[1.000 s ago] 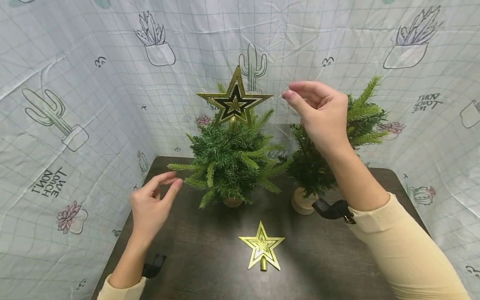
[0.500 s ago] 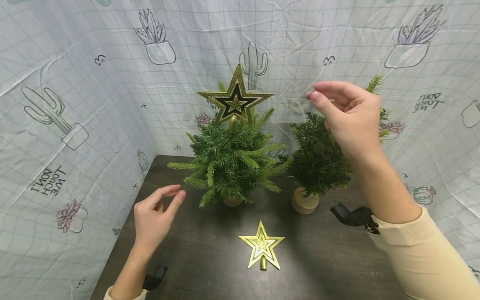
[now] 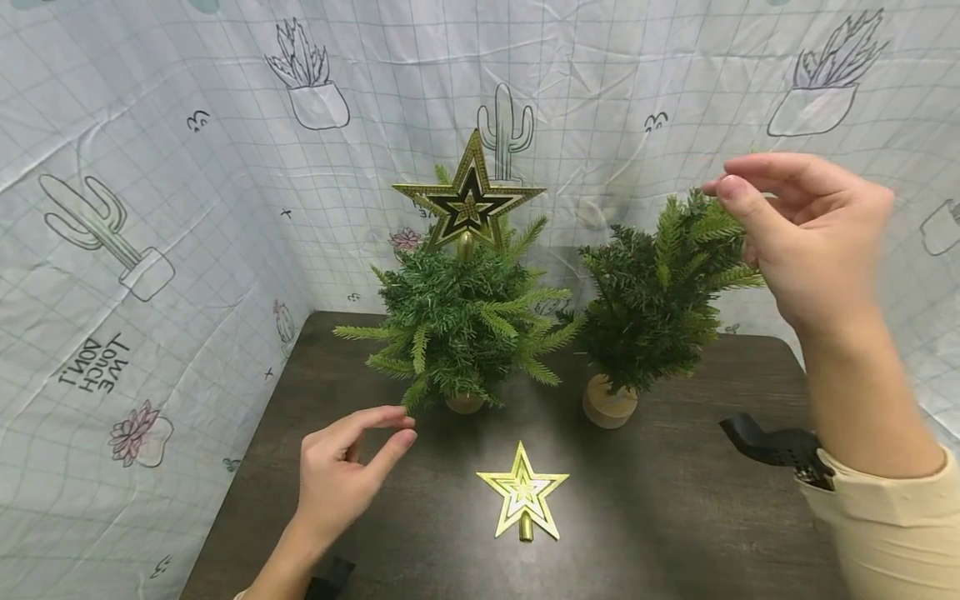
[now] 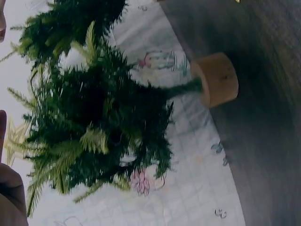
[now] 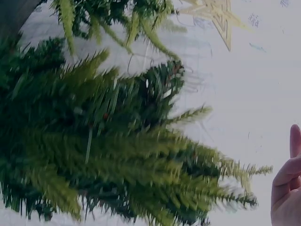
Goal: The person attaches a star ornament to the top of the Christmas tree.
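A small artificial Christmas tree (image 3: 465, 325) stands left of centre, with a gold star topper (image 3: 471, 200) on its top. To its right is another tree (image 3: 652, 300) on a round wooden base (image 3: 610, 402), leaning right. A second gold star (image 3: 524, 492) lies flat on the table in front. My left hand (image 3: 352, 467) hovers left of that star, thumb and forefinger slightly apart with nothing between them. Beside the top of the right tree is my right hand (image 3: 817, 233), its fingers loosely bent and holding nothing; the right wrist view shows it apart from the branches.
A dark wooden table (image 3: 675, 483) carries the trees and the loose star. White cloth (image 3: 637, 50) printed with cacti surrounds the table at the back and sides. Green branch tips stick out into the space between the trees.
My right hand has moved right, from between the two trees to the right tree's top. My left hand has come down and rightward towards the loose star. Trees and stars have stayed put.
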Available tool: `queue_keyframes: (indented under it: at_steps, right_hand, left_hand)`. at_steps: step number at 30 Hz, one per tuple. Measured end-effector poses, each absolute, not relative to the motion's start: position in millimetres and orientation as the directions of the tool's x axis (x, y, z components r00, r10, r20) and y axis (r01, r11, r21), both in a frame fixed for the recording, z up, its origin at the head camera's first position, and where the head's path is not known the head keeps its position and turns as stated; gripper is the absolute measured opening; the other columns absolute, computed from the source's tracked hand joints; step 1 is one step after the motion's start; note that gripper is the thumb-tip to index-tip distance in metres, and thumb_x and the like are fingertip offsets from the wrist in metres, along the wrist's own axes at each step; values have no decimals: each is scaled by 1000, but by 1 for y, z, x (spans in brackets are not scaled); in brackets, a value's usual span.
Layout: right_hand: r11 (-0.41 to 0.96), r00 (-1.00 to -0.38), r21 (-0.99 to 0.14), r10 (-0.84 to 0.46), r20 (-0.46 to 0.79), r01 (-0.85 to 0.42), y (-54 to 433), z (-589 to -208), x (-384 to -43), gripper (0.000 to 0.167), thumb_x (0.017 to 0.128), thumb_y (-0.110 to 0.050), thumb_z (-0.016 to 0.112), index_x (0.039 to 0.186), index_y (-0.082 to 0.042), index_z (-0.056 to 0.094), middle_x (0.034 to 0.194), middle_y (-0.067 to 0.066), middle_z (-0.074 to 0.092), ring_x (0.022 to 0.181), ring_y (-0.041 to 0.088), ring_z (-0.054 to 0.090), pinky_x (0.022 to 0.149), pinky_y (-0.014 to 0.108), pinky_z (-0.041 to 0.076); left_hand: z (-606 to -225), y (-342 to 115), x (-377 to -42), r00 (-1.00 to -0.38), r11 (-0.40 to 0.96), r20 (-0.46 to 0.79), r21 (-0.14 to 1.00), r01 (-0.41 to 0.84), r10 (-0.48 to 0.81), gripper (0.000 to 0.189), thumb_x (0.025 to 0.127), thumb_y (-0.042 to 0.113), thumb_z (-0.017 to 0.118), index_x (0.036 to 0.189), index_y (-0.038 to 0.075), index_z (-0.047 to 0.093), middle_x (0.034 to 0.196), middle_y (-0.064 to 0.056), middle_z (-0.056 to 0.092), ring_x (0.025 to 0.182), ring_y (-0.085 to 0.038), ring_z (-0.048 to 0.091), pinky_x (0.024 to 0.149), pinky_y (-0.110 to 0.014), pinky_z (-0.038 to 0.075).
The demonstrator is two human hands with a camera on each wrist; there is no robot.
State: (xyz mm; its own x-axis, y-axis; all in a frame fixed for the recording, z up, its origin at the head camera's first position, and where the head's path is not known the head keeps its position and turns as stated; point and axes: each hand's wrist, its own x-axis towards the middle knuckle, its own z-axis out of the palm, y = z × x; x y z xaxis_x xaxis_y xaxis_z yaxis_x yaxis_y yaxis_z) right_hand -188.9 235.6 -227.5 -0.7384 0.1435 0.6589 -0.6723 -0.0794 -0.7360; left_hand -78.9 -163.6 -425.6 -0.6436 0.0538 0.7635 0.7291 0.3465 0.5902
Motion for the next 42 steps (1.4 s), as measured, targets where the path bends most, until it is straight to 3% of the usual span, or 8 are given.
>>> queue_keyframes:
  at_steps: [11, 20, 22, 24, 27, 30, 35, 42]
  right_hand:
    - [-79, -768, -772, 209, 605, -630, 277, -235, -186, 21, 87, 12, 76, 100, 26, 67, 82, 17, 76, 71, 23, 70, 40, 19, 36]
    - [-60, -800, -820, 272, 535, -569, 303, -250, -193, 27, 86, 8, 80, 104, 24, 68, 87, 16, 76, 79, 23, 71, 41, 18, 36]
    - [-36, -810, -837, 274, 518, -547, 309, -254, -195, 26, 87, 7, 79, 106, 21, 70, 90, 14, 77, 75, 20, 70, 41, 18, 37]
    - [-10, -824, -855, 274, 496, -518, 314, -259, -197, 26, 87, 5, 80, 108, 18, 71, 93, 12, 77, 71, 17, 69, 41, 17, 38]
    - [25, -853, -886, 261, 453, -463, 321, -266, -200, 24, 88, 3, 80, 110, 12, 75, 99, 8, 77, 61, 13, 64, 42, 17, 39]
    - [66, -865, -898, 246, 437, -435, 324, -271, -201, 23, 89, 1, 79, 112, 6, 77, 104, 5, 76, 51, 11, 56, 43, 17, 39]
    - [86, -873, -900, 219, 436, -428, 327, -276, -203, 28, 91, 1, 78, 118, 5, 75, 111, 6, 74, 43, 10, 48, 44, 17, 37]
    - [29, -924, -933, 135, 358, -358, 330, -279, -206, 35, 90, 6, 77, 125, 0, 74, 122, 4, 71, 58, 7, 65, 45, 17, 40]
  left_hand:
    - [-450, -129, -73, -649, 279, 739, 594, 755, 183, 27, 91, 22, 84, 115, 12, 76, 96, -2, 78, 51, 7, 20, 42, -12, 20]
    - [-482, -112, -76, -681, 270, 706, 629, 729, 194, 31, 87, 17, 86, 116, 14, 76, 100, 1, 78, 58, 7, 27, 46, -13, 23]
    - [-489, -109, -78, -689, 294, 695, 628, 721, 206, 31, 87, 18, 87, 116, 15, 76, 101, 3, 77, 59, 7, 35, 49, -11, 26]
    - [-496, -107, -81, -698, 319, 682, 625, 712, 221, 30, 88, 20, 86, 116, 16, 76, 103, 4, 77, 65, 5, 52, 55, -11, 36]
    - [-506, -104, -84, -713, 361, 658, 621, 696, 243, 30, 89, 23, 85, 117, 17, 76, 107, 5, 76, 89, -6, 71, 72, -17, 52]
    - [-516, -102, -85, -738, 412, 616, 618, 670, 277, 32, 90, 29, 85, 118, 18, 75, 111, 6, 76, 102, -10, 72, 85, -27, 56]
    - [-532, -97, -84, -800, 503, 505, 625, 597, 323, 40, 87, 41, 85, 120, 19, 76, 116, 10, 74, 105, -9, 71, 86, -30, 57]
    - [-552, -90, -83, -868, 646, 323, 580, 497, 377, 54, 86, 57, 80, 124, 18, 75, 120, 7, 73, 102, -14, 72, 79, -36, 59]
